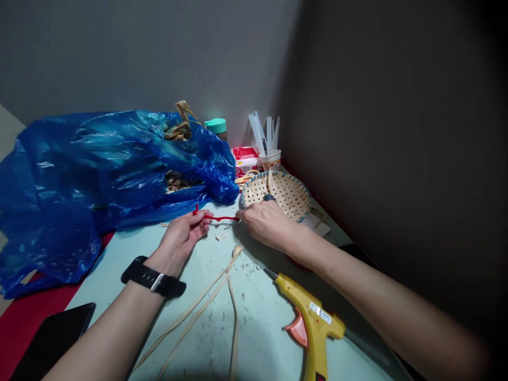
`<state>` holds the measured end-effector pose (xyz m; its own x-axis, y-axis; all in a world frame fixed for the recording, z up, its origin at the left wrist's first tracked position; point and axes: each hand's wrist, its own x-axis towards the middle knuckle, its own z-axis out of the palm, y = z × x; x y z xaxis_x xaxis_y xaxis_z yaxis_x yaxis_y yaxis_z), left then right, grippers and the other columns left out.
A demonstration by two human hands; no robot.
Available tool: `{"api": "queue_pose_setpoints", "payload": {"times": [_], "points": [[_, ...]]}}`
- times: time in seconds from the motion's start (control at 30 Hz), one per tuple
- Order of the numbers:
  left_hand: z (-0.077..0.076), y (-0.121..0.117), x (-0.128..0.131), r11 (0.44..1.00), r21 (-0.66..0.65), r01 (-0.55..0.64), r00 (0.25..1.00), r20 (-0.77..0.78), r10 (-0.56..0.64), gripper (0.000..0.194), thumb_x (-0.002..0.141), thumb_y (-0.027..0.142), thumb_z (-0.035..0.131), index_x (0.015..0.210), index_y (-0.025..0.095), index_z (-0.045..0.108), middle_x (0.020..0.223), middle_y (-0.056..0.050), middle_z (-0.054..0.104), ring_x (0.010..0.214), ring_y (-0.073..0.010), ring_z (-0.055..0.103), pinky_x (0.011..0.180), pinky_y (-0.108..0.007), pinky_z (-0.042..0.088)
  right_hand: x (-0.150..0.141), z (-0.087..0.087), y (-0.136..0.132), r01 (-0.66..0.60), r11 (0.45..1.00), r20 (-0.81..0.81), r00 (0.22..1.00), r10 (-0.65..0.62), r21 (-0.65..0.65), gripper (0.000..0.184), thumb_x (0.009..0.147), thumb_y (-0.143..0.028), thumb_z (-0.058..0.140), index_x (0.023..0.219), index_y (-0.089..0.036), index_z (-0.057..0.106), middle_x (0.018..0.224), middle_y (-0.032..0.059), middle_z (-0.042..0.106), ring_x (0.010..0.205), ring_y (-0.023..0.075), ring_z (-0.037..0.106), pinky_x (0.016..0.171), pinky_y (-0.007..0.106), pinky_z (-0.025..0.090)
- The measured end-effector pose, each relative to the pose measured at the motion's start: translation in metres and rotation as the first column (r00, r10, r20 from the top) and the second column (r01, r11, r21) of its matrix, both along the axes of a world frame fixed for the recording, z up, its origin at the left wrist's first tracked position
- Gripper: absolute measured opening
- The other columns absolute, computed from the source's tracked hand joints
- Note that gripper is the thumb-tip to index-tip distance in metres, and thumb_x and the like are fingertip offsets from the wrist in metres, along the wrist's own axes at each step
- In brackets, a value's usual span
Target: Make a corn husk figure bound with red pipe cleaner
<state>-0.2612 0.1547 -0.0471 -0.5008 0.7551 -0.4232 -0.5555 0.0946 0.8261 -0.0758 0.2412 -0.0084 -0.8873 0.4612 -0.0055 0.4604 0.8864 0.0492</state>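
Observation:
A thin red cord [222,218] stretches between my two hands above the pale tabletop. My left hand [186,231] is closed on its left end, thumb against fingers, with a short red tip sticking up. The fingers of my right hand [264,219] pinch the other end, just in front of a round woven basket [293,196]. Below the hands lie dry, pale plant-fibre strips [220,280], joined at the top and spread toward me. A yellow glue gun [307,312] with an orange trigger rests under my right forearm, its nozzle pointing up and left.
A large blue plastic bag [119,164] with dried husks fills the left. Behind stand a jar with a green lid [216,126], a red-and-white packet [246,160] and a paper cup [271,160] of glue sticks. A black flat object [51,338] lies at lower left. Walls close the back and right.

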Motion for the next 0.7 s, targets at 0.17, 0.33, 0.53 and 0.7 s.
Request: {"api": "queue_pose_setpoints", "payload": {"times": [0.17,0.33,0.53,0.7], "points": [[0.003,0.010,0.003,0.994,-0.096,-0.049,0.984,-0.177,0.031,0.013,0.083,-0.001,0.055,0.074,0.007,0.060,0.062,-0.007,0.066,0.049,-0.0091,0.062,0.045,-0.016,0.052,-0.010,-0.008,-0.014,-0.042,0.996,0.064,0.997,0.037,0.077,0.024,0.092,-0.010,0.041,0.098,-0.011,0.064,0.079,0.0143,0.069,0.075,0.0258,0.066,0.058,0.032,0.037],[-0.001,0.016,0.004,0.985,-0.166,-0.037,0.914,-0.405,-0.033,0.012,0.072,0.003,0.064,0.069,0.012,0.058,0.049,-0.002,0.061,0.037,-0.0092,0.055,0.034,-0.015,0.038,-0.018,-0.012,-0.019,-0.084,0.994,0.189,0.980,0.068,0.076,0.023,0.089,-0.002,0.043,0.089,-0.011,0.065,0.082,0.0151,0.070,0.071,0.0222,0.065,0.054,0.030,0.033],[-0.012,0.001,-0.002,0.963,-0.257,0.077,0.669,-0.704,-0.241,0.010,0.069,0.021,0.069,0.073,0.015,0.061,0.044,0.000,0.059,0.035,-0.0105,0.050,0.034,-0.018,0.035,-0.002,-0.001,-0.030,-0.233,0.967,0.201,0.957,0.210,0.101,0.021,0.088,-0.003,0.049,0.080,-0.014,0.066,0.078,0.0101,0.068,0.068,0.0200,0.061,0.053,0.031,0.028],[-0.004,-0.022,0.008,0.966,-0.228,0.118,0.702,-0.669,-0.244,0.015,0.066,0.024,0.070,0.070,0.015,0.061,0.041,0.000,0.057,0.035,-0.0097,0.047,0.036,-0.018,0.033,0.009,-0.004,-0.035,-0.214,0.971,0.141,0.970,0.198,0.110,0.019,0.089,-0.004,0.048,0.086,-0.012,0.065,0.077,0.0092,0.067,0.061,0.0191,0.059,0.050,0.031,0.025]]}}
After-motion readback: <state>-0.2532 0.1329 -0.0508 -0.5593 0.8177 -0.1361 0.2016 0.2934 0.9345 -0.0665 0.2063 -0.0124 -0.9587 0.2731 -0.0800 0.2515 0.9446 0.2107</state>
